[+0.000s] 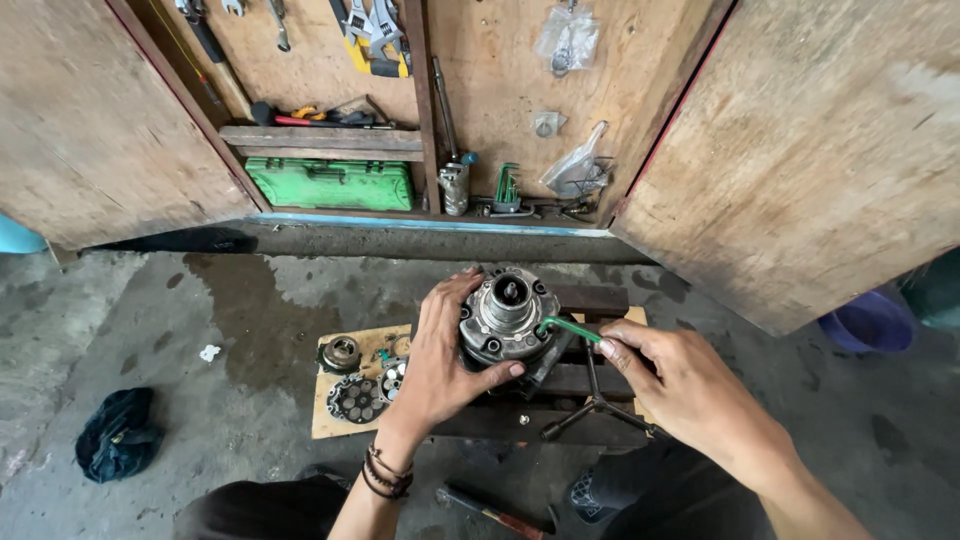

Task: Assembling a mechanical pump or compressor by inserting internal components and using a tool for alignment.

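1. As you look down from your head camera, your left hand [435,365] wraps around the near left side of a round metal compressor housing [503,318], fingers spread and clamped on its body, thumb pressed to its front edge.
2. That housing stands upright on a low dark wooden stand [590,378] on the concrete floor [200,330], its hub and ring of bolt holes facing up toward you.
3. Your right hand [680,385] pinches the long arm of a green hex key [568,328], fingertips closed together on it; the key's short end sits in a bolt hole on the housing's right rim.
4. Just under your right hand, a dark cross-shaped wrench [592,405] lies on the stand.
5. To the left of the stand, a small plywood board [340,400] carries loose metal parts: a round pulley-like piece [341,353] and a disc with a ring of holes [357,398].
6. Farther left on the floor lies a crumpled dark cloth [118,432].
7. Near your knees, a hammer [490,512] rests on the floor.
8. Ahead of you, an open wooden tool cabinet [480,90] holds hanging wrenches, a green case [330,184] and a set of green hex keys [507,188].
9. At the right edge sits a purple tub [870,320].
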